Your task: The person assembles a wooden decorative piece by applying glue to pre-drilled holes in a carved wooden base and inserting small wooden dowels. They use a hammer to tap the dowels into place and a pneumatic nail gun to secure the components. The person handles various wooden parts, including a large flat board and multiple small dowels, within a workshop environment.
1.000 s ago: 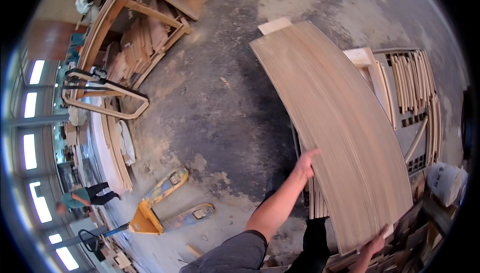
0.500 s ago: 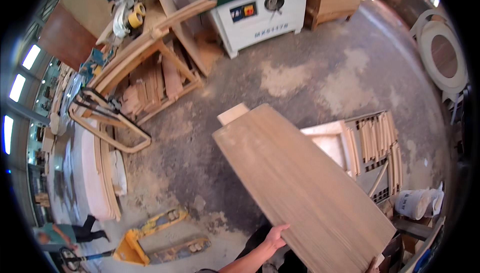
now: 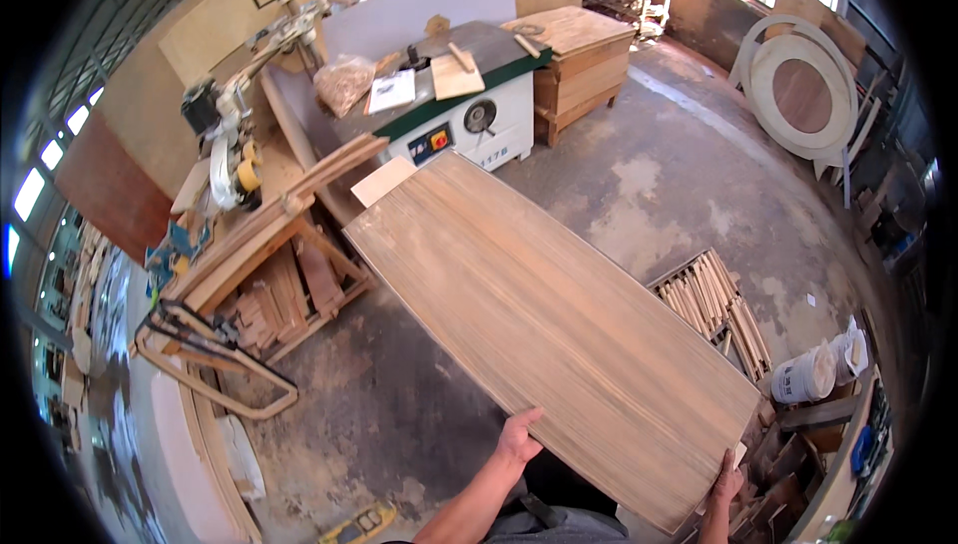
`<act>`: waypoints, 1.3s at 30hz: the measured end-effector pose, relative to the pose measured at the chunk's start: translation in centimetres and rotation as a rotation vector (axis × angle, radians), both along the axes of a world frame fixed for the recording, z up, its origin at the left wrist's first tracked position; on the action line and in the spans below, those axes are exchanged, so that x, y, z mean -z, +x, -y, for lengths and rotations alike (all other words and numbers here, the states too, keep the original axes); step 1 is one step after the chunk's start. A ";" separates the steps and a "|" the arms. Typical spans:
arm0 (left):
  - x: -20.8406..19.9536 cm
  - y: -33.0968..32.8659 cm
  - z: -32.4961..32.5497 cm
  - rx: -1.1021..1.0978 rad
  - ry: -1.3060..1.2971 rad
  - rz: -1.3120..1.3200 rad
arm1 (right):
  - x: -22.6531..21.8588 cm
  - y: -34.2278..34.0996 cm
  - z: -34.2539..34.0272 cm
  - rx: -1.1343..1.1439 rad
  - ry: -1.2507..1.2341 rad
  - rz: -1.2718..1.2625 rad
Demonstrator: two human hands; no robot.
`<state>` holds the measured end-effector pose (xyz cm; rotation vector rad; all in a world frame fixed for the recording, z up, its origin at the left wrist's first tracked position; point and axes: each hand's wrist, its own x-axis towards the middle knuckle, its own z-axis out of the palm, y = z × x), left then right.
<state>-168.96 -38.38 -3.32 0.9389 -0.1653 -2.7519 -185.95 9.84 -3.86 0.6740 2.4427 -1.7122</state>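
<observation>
A long brown wood-grain panel (image 3: 559, 334) slants across the middle, its broad face turned up. My left hand (image 3: 520, 436) is closed on its near left edge, the thumb lying on top. Around the near right edge, close to the corner, my right hand (image 3: 728, 476) grips the same panel. At the far end a pale flat wood piece (image 3: 383, 181) sticks out from beneath it. A small pale bit of wood (image 3: 739, 454) shows beside my right fingers. The panel's underside and most of my fingertips are hidden.
Beyond the panel stands a white machine (image 3: 509, 120) with a green-edged top, beside a wooden cabinet (image 3: 584, 75). A wooden workbench (image 3: 289, 245) is at left. Wood strips (image 3: 709, 294), white buckets (image 3: 803, 376) and round frames (image 3: 798, 95) are at right. A yellow pallet jack (image 3: 359, 524) shows below.
My view has tipped up, showing more of the machine's top. In the picture the panel has shifted up and left with both hands still on it. My right hand shows more fully.
</observation>
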 end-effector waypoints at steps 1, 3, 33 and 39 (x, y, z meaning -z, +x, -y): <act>-0.4 -1.5 2.0 0.021 -0.013 -0.011 | -0.1 -0.4 1.4 0.035 -0.046 -0.030; 0.3 -4.5 6.3 0.068 0.009 -0.077 | 0.7 -1.8 5.3 0.095 -0.141 -0.085; -3.6 -75.0 66.9 0.634 -0.071 -0.185 | -1.3 -35.7 67.4 0.759 -0.171 -0.063; -2.6 -88.4 71.6 0.692 -0.078 -0.129 | -4.3 -45.0 75.7 0.776 -0.200 -0.098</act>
